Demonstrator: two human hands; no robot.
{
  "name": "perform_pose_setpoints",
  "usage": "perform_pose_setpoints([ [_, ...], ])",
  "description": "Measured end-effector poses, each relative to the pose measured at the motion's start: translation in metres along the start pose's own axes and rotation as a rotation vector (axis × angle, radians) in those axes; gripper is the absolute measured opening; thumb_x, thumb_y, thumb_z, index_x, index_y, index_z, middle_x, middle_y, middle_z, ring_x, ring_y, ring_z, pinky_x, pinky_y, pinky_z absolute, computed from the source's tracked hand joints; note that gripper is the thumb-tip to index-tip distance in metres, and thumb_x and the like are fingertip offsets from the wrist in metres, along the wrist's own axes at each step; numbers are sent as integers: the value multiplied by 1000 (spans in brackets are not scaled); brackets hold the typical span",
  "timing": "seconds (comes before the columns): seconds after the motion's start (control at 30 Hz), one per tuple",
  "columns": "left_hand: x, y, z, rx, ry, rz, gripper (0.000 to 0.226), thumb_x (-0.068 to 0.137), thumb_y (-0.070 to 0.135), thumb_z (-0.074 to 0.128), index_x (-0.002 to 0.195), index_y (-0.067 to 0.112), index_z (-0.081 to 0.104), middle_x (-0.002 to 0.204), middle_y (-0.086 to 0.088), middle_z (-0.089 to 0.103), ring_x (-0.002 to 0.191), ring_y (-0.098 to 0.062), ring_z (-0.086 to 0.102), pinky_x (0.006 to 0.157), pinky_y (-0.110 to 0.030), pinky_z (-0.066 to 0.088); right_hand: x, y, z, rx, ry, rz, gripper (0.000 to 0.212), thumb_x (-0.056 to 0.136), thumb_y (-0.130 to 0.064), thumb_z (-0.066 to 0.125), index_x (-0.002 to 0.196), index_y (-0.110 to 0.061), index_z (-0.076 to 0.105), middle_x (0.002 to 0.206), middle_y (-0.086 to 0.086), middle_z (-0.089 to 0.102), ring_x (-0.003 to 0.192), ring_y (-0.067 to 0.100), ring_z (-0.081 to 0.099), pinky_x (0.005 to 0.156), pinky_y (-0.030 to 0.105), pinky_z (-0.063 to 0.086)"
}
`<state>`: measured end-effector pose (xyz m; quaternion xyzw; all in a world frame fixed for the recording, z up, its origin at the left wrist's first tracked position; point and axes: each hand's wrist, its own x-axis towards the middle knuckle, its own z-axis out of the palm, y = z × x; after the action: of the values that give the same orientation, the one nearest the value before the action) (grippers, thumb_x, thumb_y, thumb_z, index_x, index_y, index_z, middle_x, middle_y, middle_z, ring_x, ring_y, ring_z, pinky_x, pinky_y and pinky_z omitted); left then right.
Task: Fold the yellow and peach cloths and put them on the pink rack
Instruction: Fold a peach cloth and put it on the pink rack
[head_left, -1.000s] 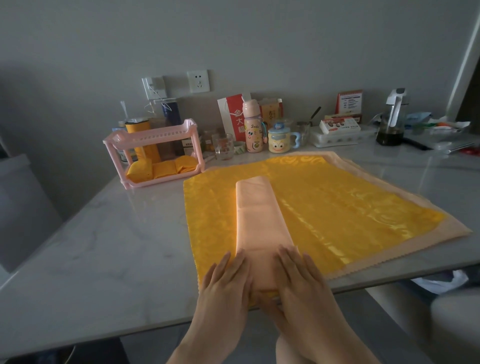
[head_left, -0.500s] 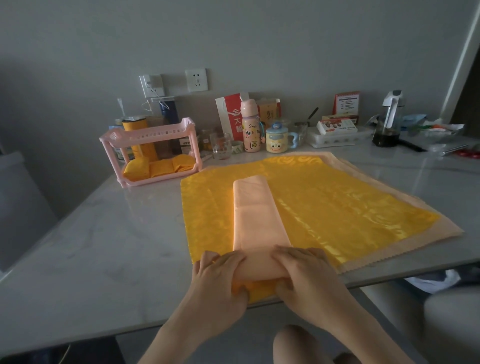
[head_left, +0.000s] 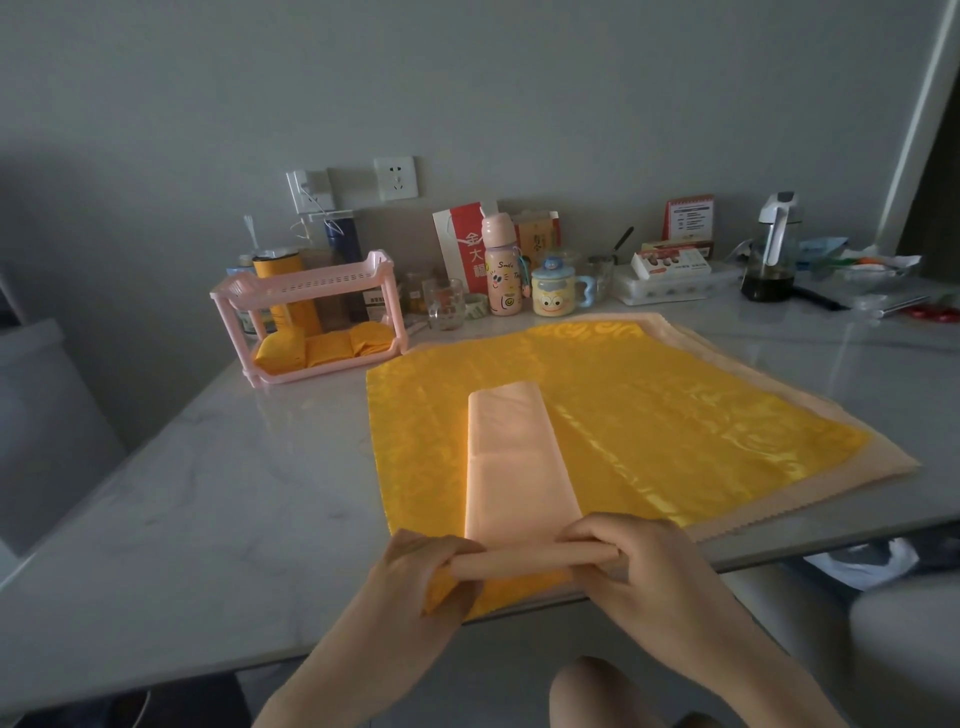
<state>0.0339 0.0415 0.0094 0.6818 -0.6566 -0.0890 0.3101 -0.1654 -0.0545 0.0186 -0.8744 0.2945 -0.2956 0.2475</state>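
Observation:
A peach cloth (head_left: 514, 457), folded into a long narrow strip, lies on a spread yellow cloth (head_left: 649, 410). Its near end is curled into a small roll at the table's front edge. My left hand (head_left: 421, 577) grips the roll's left end and my right hand (head_left: 628, 556) grips its right end. Another peach cloth (head_left: 810, 415) lies flat under the yellow one, showing along the right and far edges. The pink rack (head_left: 306, 283) stands at the back left, with folded yellow cloths (head_left: 322, 348) on its lower shelf.
Along the wall stand a pink bottle (head_left: 501, 270), a yellow cartoon mug (head_left: 556, 296), a glass mug (head_left: 444, 304), boxes and a dark-liquid jug (head_left: 771, 260). The grey marble table (head_left: 182, 493) has bare surface at the left. A chair (head_left: 47, 415) stands left.
Both hands went from lying flat on the strip's near end to gripping it. The near end has been curled up into a roll.

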Motion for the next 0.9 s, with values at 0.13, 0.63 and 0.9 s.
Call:
perform_pose_setpoints([
  [0.13, -1, -2, 0, -84, 82, -92, 13, 89, 35, 56, 77, 41, 54, 82, 13, 58, 87, 5, 50, 68, -13, 39, -3, -2, 0, 115, 56, 35, 4, 86, -26, 62, 87, -29, 63, 77, -12, 65, 70, 9, 59, 60, 24, 44],
  [0.63, 15, 22, 39, 179, 469, -292, 27, 93, 37, 45, 117, 24, 48, 80, 13, 46, 86, -14, 49, 61, -24, 33, 10, 7, 55, -304, 421, 186, 61, 63, -15, 83, 116, -7, 54, 91, 9, 59, 65, 26, 63, 47, 14, 28],
  [0.9, 20, 8, 49, 282, 552, -9, 61, 55, 1, 83, 105, 21, 53, 106, -4, 56, 89, -25, 50, 65, -31, 42, 15, 9, 68, -422, 549, -41, 52, 61, 3, 68, 111, -6, 54, 127, 16, 44, 120, 32, 39, 95, 43, 42],
])
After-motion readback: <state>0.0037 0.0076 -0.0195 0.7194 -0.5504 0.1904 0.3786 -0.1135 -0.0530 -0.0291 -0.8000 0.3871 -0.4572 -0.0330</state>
